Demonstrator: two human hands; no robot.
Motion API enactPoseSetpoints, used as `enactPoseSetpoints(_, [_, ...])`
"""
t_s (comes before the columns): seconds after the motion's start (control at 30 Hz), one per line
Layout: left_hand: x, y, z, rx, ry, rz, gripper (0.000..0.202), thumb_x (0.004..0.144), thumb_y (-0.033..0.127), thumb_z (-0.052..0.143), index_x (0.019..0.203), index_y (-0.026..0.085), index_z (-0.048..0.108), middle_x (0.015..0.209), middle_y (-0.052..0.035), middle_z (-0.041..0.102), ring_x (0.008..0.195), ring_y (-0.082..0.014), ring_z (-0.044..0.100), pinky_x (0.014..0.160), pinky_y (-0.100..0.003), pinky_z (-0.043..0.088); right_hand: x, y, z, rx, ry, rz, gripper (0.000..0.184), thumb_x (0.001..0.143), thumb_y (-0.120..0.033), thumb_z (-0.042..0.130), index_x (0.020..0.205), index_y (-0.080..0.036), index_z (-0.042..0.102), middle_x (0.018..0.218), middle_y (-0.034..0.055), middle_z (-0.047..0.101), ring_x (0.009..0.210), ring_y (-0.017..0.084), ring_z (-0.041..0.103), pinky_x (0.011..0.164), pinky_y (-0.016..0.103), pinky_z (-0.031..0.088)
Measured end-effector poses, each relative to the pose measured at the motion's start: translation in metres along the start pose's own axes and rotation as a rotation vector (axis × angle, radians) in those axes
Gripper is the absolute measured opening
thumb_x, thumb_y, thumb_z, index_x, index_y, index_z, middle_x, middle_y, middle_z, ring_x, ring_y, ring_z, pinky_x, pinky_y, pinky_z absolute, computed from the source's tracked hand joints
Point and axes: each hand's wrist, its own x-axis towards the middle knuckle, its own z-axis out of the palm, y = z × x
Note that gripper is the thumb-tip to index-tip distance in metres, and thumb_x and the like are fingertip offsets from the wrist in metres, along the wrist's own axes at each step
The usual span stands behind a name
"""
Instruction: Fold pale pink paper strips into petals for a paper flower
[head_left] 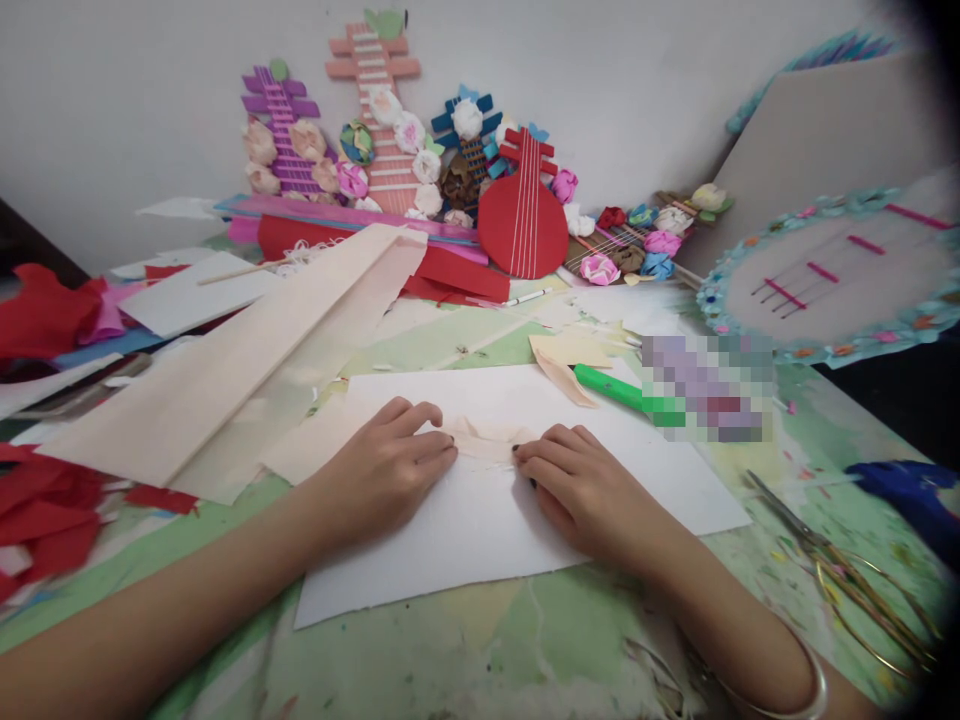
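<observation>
A short, pale cream strip of crepe paper [489, 443] stretches between my two hands, its upper edge wavy. My left hand [390, 465] is closed, pinching the strip's left end between thumb and fingertips. At the other end, my right hand [581, 485] grips the strip with its fingers bent together. Both hands rest on a white sheet [390, 575] that lies on the table. Just beyond my right hand are a small curled piece of cream paper [562, 372] and a green marker-like stick [615, 390].
Gold-handled scissors [825, 560] lie at the right with the blades pointing away. A large folded cream paper [247, 370] covers the left side, near red paper scraps [52, 510]. Paper-flower-trimmed model instruments, one a red lute [523, 225], lean along the wall. A flower-edged round fan-like piece [832, 275] stands right.
</observation>
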Motion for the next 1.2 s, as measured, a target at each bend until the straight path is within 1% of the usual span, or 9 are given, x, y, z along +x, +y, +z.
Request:
enactPoseSetpoints(0.33, [0.001,-0.002,-0.005,-0.117,-0.019,-0.045,0.021,0.085,0.007,0.048,0.084,0.016,0.068,0.083,-0.0080,0.069,0.095,-0.0266,0.056,0.077,-0.041,0.041,-0.004,0.004,0.001,0.153,0.077,-0.024,0.022,0.078,-0.001,0.048,0.087,-0.016,0.060,0.103,0.0097,0.067,0.092,0.022,0.054,0.079,0.039,0.044])
enactPoseSetpoints(0.47, [0.002,-0.002,-0.002,-0.264,0.103,-0.170,0.014,0.082,0.011,0.052,0.078,0.017,0.064,0.082,-0.0059,0.069,0.091,-0.0233,0.056,0.080,-0.039,0.044,-0.004,0.010,0.003,0.307,0.264,0.052,0.022,0.078,-0.005,0.050,0.092,-0.019,0.059,0.103,0.0084,0.066,0.094,0.022,0.054,0.082,0.040,0.047])
enactPoseSetpoints(0.57, [0.007,-0.006,0.008,-0.333,0.129,-0.345,0.010,0.083,0.020,0.056,0.092,0.016,0.061,0.099,-0.0081,0.068,0.096,-0.0229,0.055,0.086,-0.041,0.045,0.001,0.014,0.007,0.320,0.358,0.197,0.021,0.083,-0.013,0.052,0.102,-0.020,0.058,0.100,0.0086,0.064,0.096,0.023,0.054,0.085,0.042,0.045])
enactPoseSetpoints(0.6, [0.009,-0.007,0.012,-0.347,0.095,-0.415,0.023,0.081,0.028,0.062,0.100,0.015,0.059,0.108,-0.0104,0.065,0.101,-0.0248,0.054,0.089,-0.043,0.044,0.003,0.015,0.009,0.317,0.359,0.242,0.022,0.084,-0.017,0.053,0.105,-0.020,0.058,0.101,0.0090,0.064,0.097,0.024,0.054,0.087,0.043,0.044])
enactPoseSetpoints(0.67, [0.014,-0.011,0.020,-0.396,0.023,-0.543,0.044,0.073,0.039,0.070,0.107,0.015,0.056,0.113,-0.0117,0.060,0.106,-0.0274,0.051,0.092,-0.046,0.042,0.008,0.017,0.014,0.339,0.307,0.311,0.026,0.085,-0.025,0.056,0.110,-0.019,0.058,0.105,0.0105,0.062,0.102,0.025,0.052,0.091,0.045,0.042])
enactPoseSetpoints(0.83, [0.025,-0.015,0.022,-0.542,-0.091,-0.705,0.020,0.066,0.027,0.071,0.079,0.019,0.059,0.094,-0.0041,0.060,0.098,-0.0253,0.050,0.087,-0.042,0.043,0.022,0.015,0.019,0.364,0.128,0.431,0.029,0.077,-0.028,0.067,0.104,-0.020,0.061,0.110,0.0100,0.058,0.108,0.027,0.048,0.095,0.050,0.037])
enactPoseSetpoints(0.93, [0.028,-0.015,0.018,-0.593,-0.127,-0.746,0.018,0.065,0.024,0.069,0.077,0.019,0.056,0.085,-0.0026,0.060,0.090,-0.0240,0.052,0.076,-0.036,0.044,0.034,0.014,0.015,0.425,0.045,0.479,0.034,0.067,-0.022,0.074,0.098,-0.020,0.062,0.109,0.0078,0.059,0.106,0.026,0.049,0.093,0.048,0.038])
enactPoseSetpoints(1.1, [0.025,-0.014,0.014,-0.692,-0.087,-0.703,0.030,0.066,0.027,0.068,0.092,0.020,0.055,0.085,-0.0002,0.055,0.078,-0.0179,0.053,0.067,-0.029,0.042,0.055,0.017,0.007,0.725,-0.066,0.463,0.055,0.062,-0.023,0.076,0.113,-0.021,0.054,0.090,0.0032,0.063,0.078,0.018,0.057,0.068,0.030,0.045])
enactPoseSetpoints(1.2, [0.020,-0.012,0.011,-0.752,-0.037,-0.727,0.029,0.066,0.025,0.067,0.092,0.019,0.055,0.079,0.0021,0.050,0.071,-0.0149,0.050,0.063,-0.026,0.040,0.059,0.018,0.008,0.909,-0.085,0.431,0.044,0.071,-0.024,0.067,0.113,-0.021,0.054,0.079,0.0000,0.063,0.067,0.013,0.056,0.060,0.025,0.041])
